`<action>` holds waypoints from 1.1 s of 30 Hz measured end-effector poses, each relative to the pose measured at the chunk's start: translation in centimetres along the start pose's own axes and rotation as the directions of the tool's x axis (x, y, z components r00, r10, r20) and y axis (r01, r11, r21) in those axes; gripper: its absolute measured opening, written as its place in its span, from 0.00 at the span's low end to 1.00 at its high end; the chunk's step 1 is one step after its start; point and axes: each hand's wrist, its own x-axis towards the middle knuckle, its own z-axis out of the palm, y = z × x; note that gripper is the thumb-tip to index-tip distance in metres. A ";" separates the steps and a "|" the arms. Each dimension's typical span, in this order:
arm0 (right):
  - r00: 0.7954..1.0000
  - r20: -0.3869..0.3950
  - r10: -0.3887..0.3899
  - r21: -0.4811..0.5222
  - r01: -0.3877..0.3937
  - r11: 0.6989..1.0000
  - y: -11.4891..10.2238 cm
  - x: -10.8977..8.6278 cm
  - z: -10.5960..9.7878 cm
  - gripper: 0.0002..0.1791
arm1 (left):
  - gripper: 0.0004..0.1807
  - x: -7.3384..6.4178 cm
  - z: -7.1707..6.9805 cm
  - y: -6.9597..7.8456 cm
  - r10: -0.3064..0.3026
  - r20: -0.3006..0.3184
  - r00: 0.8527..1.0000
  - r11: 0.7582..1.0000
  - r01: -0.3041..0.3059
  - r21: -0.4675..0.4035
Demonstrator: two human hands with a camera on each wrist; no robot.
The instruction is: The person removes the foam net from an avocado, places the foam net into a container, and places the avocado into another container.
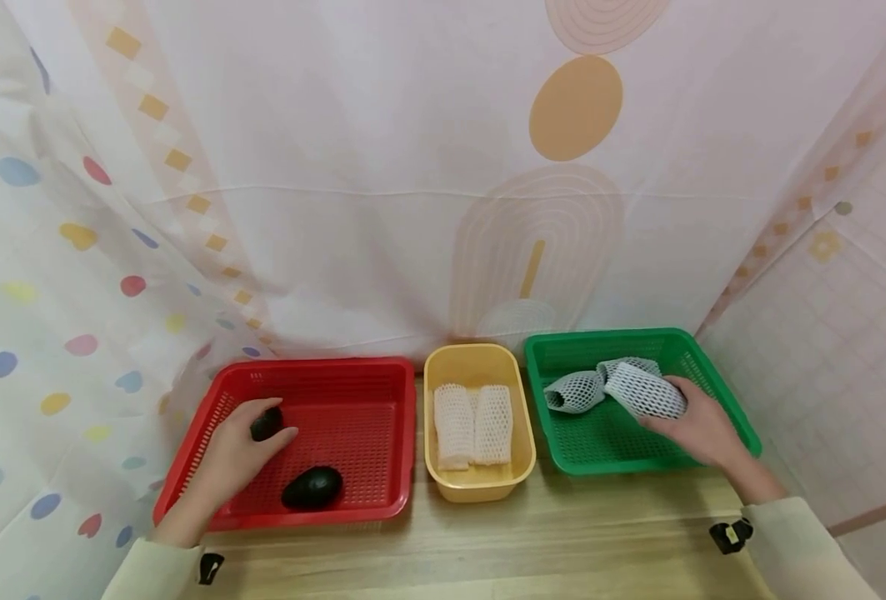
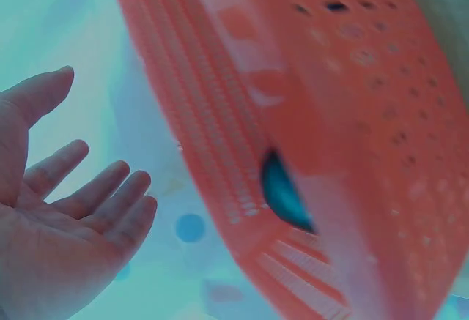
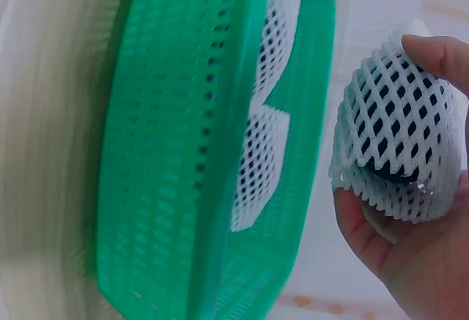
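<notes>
white net (image 1: 643, 390) pinched in right hand (image 1: 701, 427), left hand (image 1: 234, 450) spread, contact with avocado (image 1: 266, 424) unclear

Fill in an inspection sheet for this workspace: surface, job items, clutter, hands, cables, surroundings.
Surface: wood-grain table, bearing three containers.
Red basket: two dark avocados, one nearer, one farther, both without nets.
Yellow bin: two white foam sleeves, side by side.
Green basket: two netted pieces lying inside.
Clutter: nothing seen.
Left hand: empty, fingers spread, appearing above the red basket near the farther avocado.
Right hand: grips a netted fruit over the green basket; something dark shows through the mesh.
Cables: nothing seen.
Surroundings: patterned curtain behind, colored dots on the left side.
</notes>
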 end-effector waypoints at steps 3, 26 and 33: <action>1.000 -0.016 -0.001 0.019 0.001 1.000 -0.8 -0.4 0.2 0.52 | 0.30 -0.2 0.3 1.3 0.046 -0.048 0.998 0.999 -0.047 -0.006; 0.990 -0.091 -0.110 0.132 0.122 0.984 -6.1 -3.4 3.6 0.47 | 0.34 -2.2 4.4 6.4 0.318 -0.233 0.919 0.939 -0.339 -0.053; 0.979 -0.118 -0.169 0.160 0.187 0.969 -7.3 -4.7 5.7 0.46 | 0.36 -3.2 5.4 7.5 0.310 -0.183 0.933 0.944 -0.325 -0.053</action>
